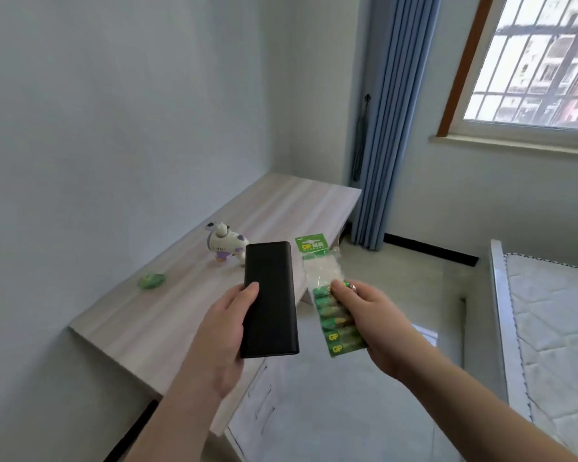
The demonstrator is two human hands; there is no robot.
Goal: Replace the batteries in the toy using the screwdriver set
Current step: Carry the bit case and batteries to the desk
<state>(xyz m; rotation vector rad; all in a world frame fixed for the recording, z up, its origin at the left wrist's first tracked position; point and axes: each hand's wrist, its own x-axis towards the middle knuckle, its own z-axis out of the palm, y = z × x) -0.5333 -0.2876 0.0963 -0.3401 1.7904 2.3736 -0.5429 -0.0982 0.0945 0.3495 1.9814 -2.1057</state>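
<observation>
A long pale wood-grain worktop (141,325) runs along the plain light wall (114,111) into the room's far corner. Near its wall-side edge lies a small crumpled green wrapper (151,281). Past the worktop's far end hang pleated blue curtains (391,128) beside a barred window with a brown frame (544,65). A white quilted mattress (554,328) lies at the right, over the pale tiled floor (347,411).
</observation>
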